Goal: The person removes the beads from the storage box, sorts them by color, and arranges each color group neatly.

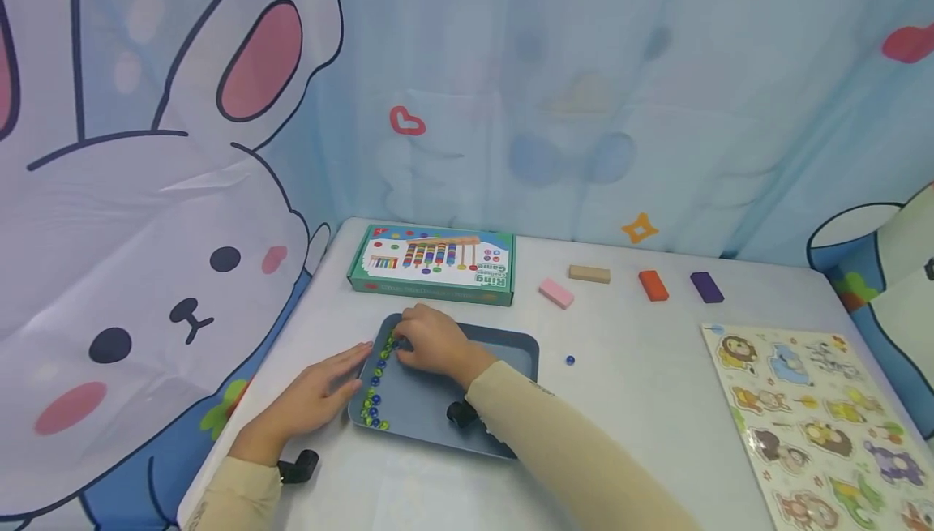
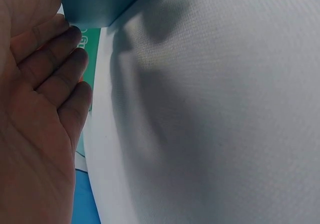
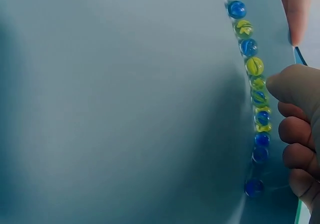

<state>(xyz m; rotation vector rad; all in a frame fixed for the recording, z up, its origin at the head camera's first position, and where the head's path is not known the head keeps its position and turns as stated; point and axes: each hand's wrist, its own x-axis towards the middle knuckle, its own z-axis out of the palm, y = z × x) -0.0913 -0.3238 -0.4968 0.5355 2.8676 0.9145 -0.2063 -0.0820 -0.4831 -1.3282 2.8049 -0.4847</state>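
A shallow blue-grey tray (image 1: 430,409) lies on the white table with a row of blue and yellow-green glass marbles (image 3: 255,66) along its left side. My right hand (image 1: 435,343) reaches over the far left part of the tray. Its fingers are bent beside the row, and the thumb tip (image 3: 280,83) is right at a yellow-green marble; whether it pinches one I cannot tell. At the tray's left edge, my left hand (image 1: 315,395) has extended fingers with their tips by the rim. In the left wrist view, the fingers (image 2: 65,78) reach close under a tray corner (image 2: 105,6).
One loose blue marble (image 1: 571,360) lies right of the tray. Behind the tray is a green game box (image 1: 432,265). Pink (image 1: 556,293), tan (image 1: 589,274), orange (image 1: 653,285) and purple (image 1: 706,288) blocks lie farther right, above an animal sticker sheet (image 1: 817,426).
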